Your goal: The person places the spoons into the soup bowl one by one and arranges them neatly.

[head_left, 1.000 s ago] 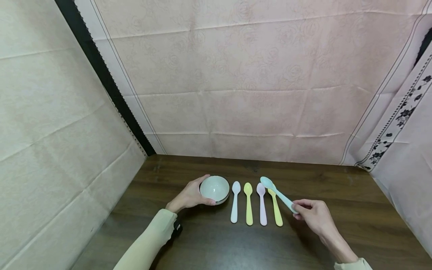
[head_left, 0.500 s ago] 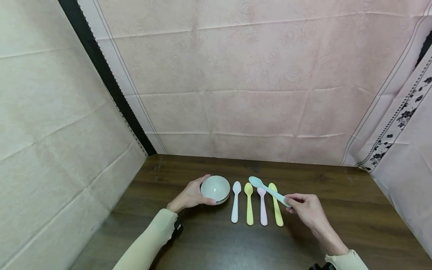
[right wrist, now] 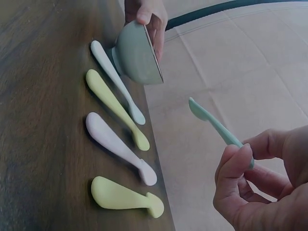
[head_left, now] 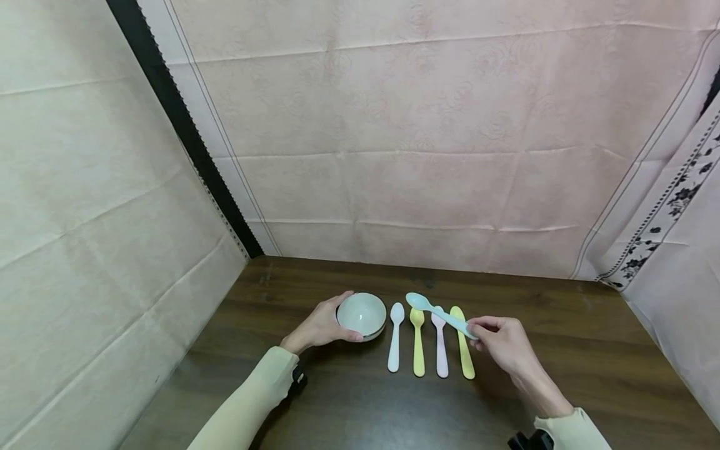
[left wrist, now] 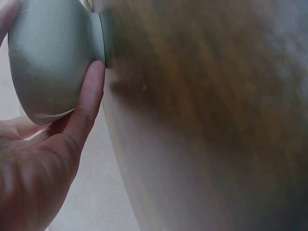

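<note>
The left fingers [left wrist: 86, 103] hold a grey-green bowl [left wrist: 50, 57]; a blurred brown tabletop [left wrist: 207, 120] stretches beyond its foot [left wrist: 97, 38].

- Bowl [head_left: 362, 314] on the table [head_left: 349, 406], left hand [head_left: 323, 323] at its left;
- four spoons [head_left: 419, 353] rowed up just right;
- and a fifth spoon [head_left: 417, 301] above them, in the right hand [head_left: 503, 344];

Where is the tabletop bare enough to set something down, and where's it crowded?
Bare wooden tabletop lies on the spoon row's near side, and between the right hand and right-side cloth. Crowded: from the pale green bowl, gripped by the left hand, across the pale blue spoon, left yellow spoon, lilac spoon and right yellow spoon; the held turquoise spoon crosses above.
</note>
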Demonstrator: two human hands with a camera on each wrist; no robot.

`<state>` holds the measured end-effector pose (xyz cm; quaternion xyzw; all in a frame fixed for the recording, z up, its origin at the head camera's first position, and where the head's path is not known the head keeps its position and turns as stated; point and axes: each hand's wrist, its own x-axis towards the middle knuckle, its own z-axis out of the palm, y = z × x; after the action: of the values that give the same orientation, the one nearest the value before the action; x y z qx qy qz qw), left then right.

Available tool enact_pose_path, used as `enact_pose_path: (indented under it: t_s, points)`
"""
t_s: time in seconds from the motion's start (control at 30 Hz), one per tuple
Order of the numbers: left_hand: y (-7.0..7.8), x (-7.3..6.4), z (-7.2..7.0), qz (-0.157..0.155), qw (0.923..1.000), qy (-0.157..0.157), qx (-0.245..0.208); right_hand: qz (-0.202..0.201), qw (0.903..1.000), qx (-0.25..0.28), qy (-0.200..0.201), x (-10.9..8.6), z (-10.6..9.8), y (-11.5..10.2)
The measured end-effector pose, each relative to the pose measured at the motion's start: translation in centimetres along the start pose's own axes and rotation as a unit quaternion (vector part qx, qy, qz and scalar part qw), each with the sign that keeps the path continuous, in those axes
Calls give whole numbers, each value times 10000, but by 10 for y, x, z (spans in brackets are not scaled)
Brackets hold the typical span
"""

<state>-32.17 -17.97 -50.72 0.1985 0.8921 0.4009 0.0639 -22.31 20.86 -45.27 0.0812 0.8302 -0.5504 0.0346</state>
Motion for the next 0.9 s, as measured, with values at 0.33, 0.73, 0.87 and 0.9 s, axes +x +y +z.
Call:
enact_pose_path:
  t_s: [0.33,0.73,0.87,0.9]
  points:
    - [2,-3,-2,-74,9999,-41,-90,-57,9998,115,-158,4,5,-7]
    - [1,-3,-1,-105,9999,-40,-119,-129,9997,94,-175,7,12,-15]
    - [1,-2,0,-84,10000,-23,-48,-205,9995,91,-215,7,15,-19]
    - [1,-2,0,-73,10000,-20,-43,-250,9993,92,-247,8,16,-20]
